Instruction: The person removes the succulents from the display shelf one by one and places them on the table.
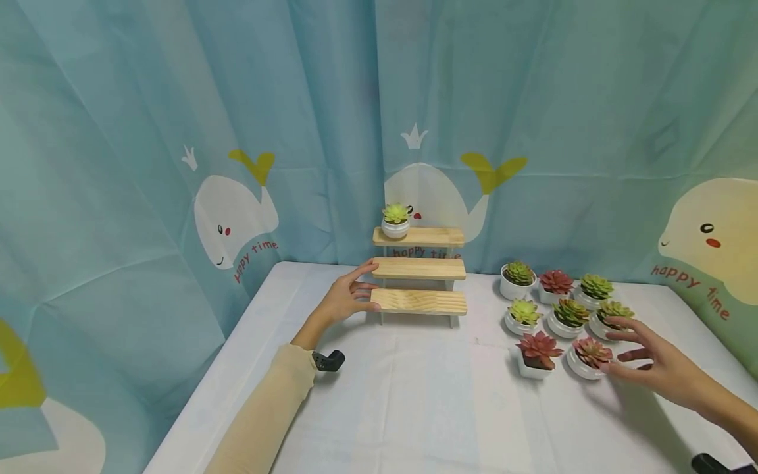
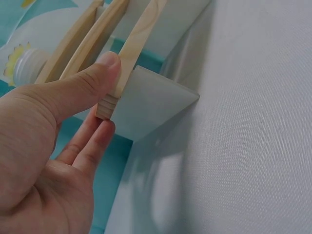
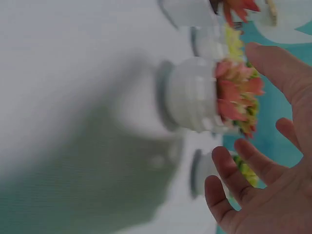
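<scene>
One green succulent (image 1: 395, 213) is sitting on the stand (image 1: 419, 268); eight are waiting at three o'clock. I'm pinching the stand's bottom step with my left hand (image 1: 345, 297) while my right hand (image 1: 657, 363) is reaching, fingers spread, toward the pink succulent (image 1: 589, 354).

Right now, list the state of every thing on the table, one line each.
Stand: upright, three wooden steps, left end held.
Pot on top step: upright, alone at the left end.
Eight pots: upright, grouped on the table right of the stand.
Pink pot: upright, nearest the right hand, not gripped.
Left hand: thumb and fingers pinch the bottom step's end.
Right hand: fingers spread, holding nothing.
</scene>
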`<state>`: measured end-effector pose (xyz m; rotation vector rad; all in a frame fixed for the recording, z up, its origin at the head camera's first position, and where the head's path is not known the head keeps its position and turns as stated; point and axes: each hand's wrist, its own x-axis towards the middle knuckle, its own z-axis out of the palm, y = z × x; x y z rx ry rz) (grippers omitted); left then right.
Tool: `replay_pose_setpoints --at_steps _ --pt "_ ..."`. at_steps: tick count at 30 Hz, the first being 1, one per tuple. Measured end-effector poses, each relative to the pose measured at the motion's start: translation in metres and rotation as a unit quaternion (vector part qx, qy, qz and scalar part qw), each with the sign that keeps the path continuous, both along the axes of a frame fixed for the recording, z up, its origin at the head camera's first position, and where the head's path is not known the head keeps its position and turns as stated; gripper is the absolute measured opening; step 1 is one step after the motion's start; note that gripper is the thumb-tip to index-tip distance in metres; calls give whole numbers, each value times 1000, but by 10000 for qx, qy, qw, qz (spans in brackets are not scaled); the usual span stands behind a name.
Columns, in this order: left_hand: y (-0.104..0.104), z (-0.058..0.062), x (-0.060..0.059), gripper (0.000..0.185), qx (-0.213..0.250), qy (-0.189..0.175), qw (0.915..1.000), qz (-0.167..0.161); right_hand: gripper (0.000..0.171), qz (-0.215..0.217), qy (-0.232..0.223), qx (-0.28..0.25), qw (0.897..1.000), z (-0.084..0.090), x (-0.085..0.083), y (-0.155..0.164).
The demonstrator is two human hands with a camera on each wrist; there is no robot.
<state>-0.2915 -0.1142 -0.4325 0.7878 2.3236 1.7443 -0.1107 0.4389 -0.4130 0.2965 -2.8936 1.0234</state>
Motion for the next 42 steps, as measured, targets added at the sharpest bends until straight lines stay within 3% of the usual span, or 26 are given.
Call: replay_pose_setpoints --at_steps 17,28,42 --pt "-2 -2 -1 91 -5 21 10000 -43 89 -188 735 -126 9970 58 -22 -4" --pt "-1 -1 0 91 -30 54 10000 -29 88 145 954 -517 9940 70 -37 -23" --pt "-1 -3 -2 92 -27 55 10000 -46 83 416 822 -402 9949 94 -71 -69"
